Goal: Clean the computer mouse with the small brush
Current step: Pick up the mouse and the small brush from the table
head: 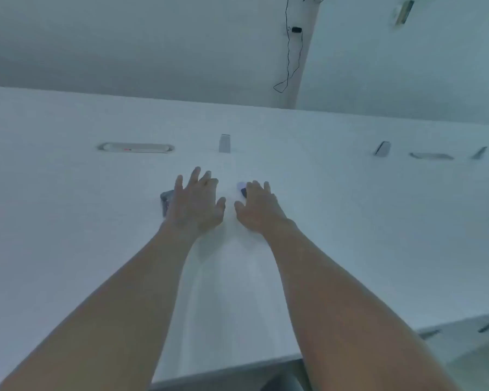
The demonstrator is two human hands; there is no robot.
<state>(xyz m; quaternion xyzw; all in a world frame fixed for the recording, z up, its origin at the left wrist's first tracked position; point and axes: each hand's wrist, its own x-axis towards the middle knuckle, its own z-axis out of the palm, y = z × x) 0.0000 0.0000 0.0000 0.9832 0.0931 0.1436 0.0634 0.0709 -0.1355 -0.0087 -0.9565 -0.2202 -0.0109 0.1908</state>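
Observation:
Both my arms reach out over a white table (68, 221). My left hand (196, 203) hovers with fingers spread, holding nothing. A dark grey object (165, 200), blurred and partly hidden, pokes out from under its left edge; I cannot tell whether it is the mouse or the brush. My right hand (259, 210) has its fingers curled down over a small dark and whitish object (242, 190) at its fingertips. Whether that hand grips it is not visible. The picture is hazy and blurred.
A grey cable slot (136, 148) is set in the table at the far left. A small grey upright bracket (224, 143) stands beyond my hands, and similar brackets (382, 149) sit far right. A black cable (290, 60) hangs on the wall behind.

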